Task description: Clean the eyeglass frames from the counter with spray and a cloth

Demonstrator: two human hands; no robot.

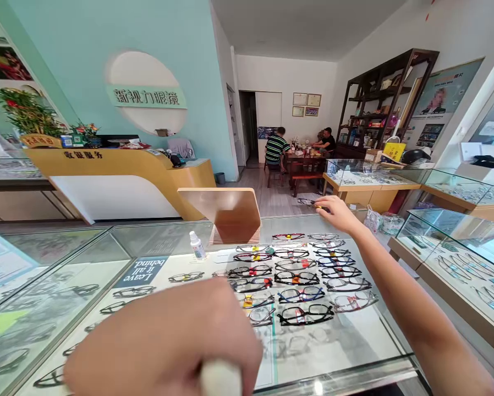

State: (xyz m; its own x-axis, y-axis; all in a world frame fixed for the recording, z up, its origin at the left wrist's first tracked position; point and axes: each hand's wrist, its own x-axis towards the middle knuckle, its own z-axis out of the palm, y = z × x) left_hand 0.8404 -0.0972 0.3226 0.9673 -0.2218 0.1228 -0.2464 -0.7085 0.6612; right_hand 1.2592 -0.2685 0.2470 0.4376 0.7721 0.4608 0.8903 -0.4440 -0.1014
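Note:
My left hand (164,341) is large and blurred in the near foreground, closed in a fist; a pale rounded thing (221,378) shows beneath its fingers, too blurred to name. Stretched out to the far edge of the glass counter, my right hand (335,213) pinches a pair of glasses (306,202) with its fingertips. Rows of glasses lie on the counter (325,371), with dark, red, blue and clear frames, many with small coloured tags. The nearest row includes a black pair (305,314). Part of the counter is hidden behind my left hand.
A wooden-framed mirror (236,212) and a small white bottle (196,245) stand on the counter's far side. Other display cases (457,242) are on the right. A yellow reception desk (106,181) is at the back left. Two people sit at a table in the back.

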